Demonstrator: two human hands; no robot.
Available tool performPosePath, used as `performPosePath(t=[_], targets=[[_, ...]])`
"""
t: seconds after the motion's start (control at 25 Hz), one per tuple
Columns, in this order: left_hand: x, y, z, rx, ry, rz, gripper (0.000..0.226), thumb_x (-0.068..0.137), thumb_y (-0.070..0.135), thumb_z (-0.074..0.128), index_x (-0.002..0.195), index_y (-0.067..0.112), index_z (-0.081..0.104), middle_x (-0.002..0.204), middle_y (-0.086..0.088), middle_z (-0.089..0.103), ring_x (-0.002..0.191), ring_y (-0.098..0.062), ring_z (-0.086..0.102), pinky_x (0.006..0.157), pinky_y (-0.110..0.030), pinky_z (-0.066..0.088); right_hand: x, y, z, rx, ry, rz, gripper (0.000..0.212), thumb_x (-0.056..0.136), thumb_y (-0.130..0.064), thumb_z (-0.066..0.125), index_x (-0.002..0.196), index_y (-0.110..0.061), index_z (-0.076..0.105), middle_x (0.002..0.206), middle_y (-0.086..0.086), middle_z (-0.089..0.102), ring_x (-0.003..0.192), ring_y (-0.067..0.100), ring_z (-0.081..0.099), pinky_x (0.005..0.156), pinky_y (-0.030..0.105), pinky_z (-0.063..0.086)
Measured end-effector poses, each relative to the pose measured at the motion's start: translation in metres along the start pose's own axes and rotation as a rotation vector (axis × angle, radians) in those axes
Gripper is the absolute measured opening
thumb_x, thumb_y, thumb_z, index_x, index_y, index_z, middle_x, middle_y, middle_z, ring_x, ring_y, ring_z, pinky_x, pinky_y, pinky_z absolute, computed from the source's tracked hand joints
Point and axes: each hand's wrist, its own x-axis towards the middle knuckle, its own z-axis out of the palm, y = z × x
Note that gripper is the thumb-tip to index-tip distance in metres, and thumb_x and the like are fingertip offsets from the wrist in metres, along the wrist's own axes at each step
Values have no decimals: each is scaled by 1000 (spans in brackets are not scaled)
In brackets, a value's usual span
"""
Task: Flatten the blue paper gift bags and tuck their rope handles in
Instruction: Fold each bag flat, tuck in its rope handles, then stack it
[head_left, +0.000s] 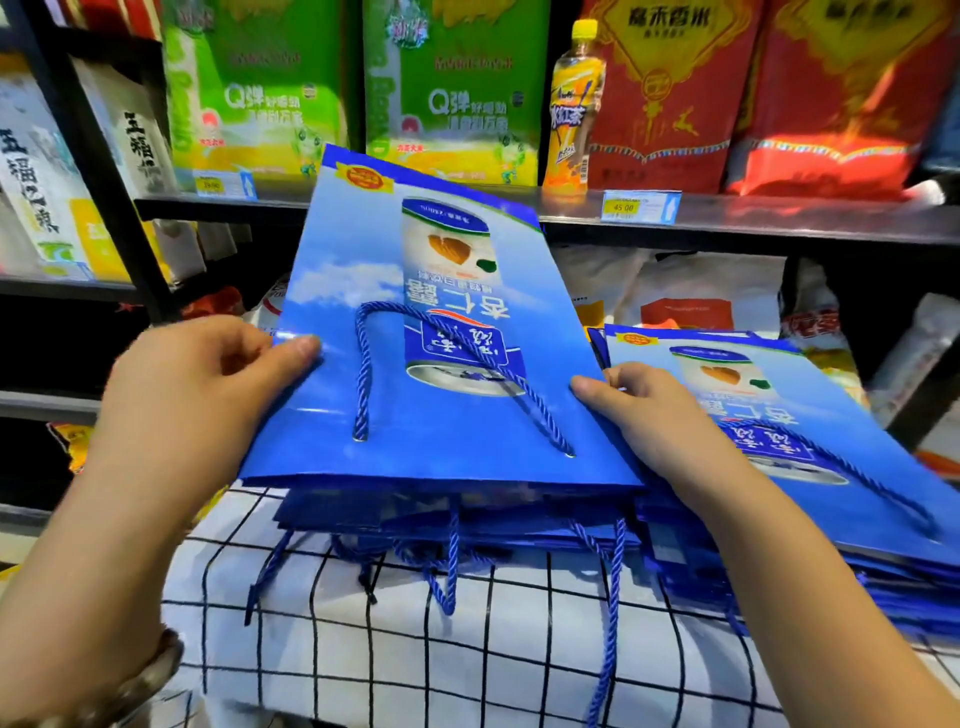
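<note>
A flat blue paper gift bag (363, 249) printed with a drink can is held tilted up in the middle. My left hand (208, 384) pinches its left edge and my right hand (639, 410) pinches its right edge. Its blue rope handle (363, 374) lies folded back over the printed face. Under it sits a pile of blue bags (467, 519) with several rope handles (449, 577) hanging loose over the near edge. A second stack of flat blue bags (810, 415) lies to the right, a rope handle across its top bag.
The piles rest on a white cloth with a black grid (415, 649). A dark shelf edge (727, 218) runs behind, carrying green boxes (260, 88), red packs (675, 93) and a yellow drink bottle (571, 109). White sacks (701, 291) fill the shelf below.
</note>
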Motion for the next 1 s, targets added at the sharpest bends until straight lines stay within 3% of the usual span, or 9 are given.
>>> performPosePath(t=[0.08,0.2,0.44,0.56,0.64,0.76,0.88,0.92,1.0], targets=[[4,8,2,-54,-2,-9,50,64,62,62,63,12,59,59,-13,61,58,-35,56,58,-43,47,-2,-3,-13,97,73,-43,25,86,-29,59,83,-4,58,76,12,66,55,12,60,49,18,42],[-1,36,31,61,-73,68,46,78,46,65,59,4,58,56,-14,58,59,-33,53,53,-37,37,-10,4,-59,116,180,-68,17,85,-23,61,76,-10,59,61,3,62,38,1,53,37,12,37],[-23,103,135,211,-397,109,52,83,56,51,59,10,46,67,-7,57,74,-31,53,58,-33,36,-41,59,-166,-173,416,94,30,76,-32,70,71,-3,64,58,8,63,50,19,53,43,22,38],[-37,116,171,319,-506,173,53,85,58,47,61,13,38,80,-10,60,73,-30,49,62,-33,39,-53,81,-183,-257,422,190,40,79,-28,69,64,7,59,58,18,55,55,22,45,52,31,30],[-44,115,184,410,-571,187,48,86,59,46,67,14,45,92,-10,63,80,-31,52,66,-32,38,-53,97,-182,-317,373,259,36,81,-27,68,62,3,60,60,18,58,55,24,48,53,33,31],[-50,118,179,559,-557,214,41,87,57,45,84,17,55,103,-9,62,96,-32,57,68,-31,35,-47,105,-181,-569,340,311,32,78,-39,68,74,-8,66,73,14,65,68,29,57,59,34,38],[-52,133,167,556,-352,365,33,97,42,34,101,17,56,111,-6,59,100,-28,55,67,-32,32,-46,85,-184,-810,425,166,41,82,-41,62,110,-11,62,104,13,67,93,32,59,76,37,44],[-55,140,165,482,-367,417,34,97,40,31,109,18,54,116,-4,57,104,-26,53,70,-32,35,-45,78,-180,-788,414,88,41,84,-39,59,115,-13,60,112,11,65,98,30,58,81,37,44],[-72,149,172,353,-605,514,44,95,47,29,124,21,49,132,-3,48,119,-23,45,87,-34,38,-43,68,-161,-748,231,4,42,89,-41,51,123,-18,55,127,5,58,112,26,53,91,34,39]])
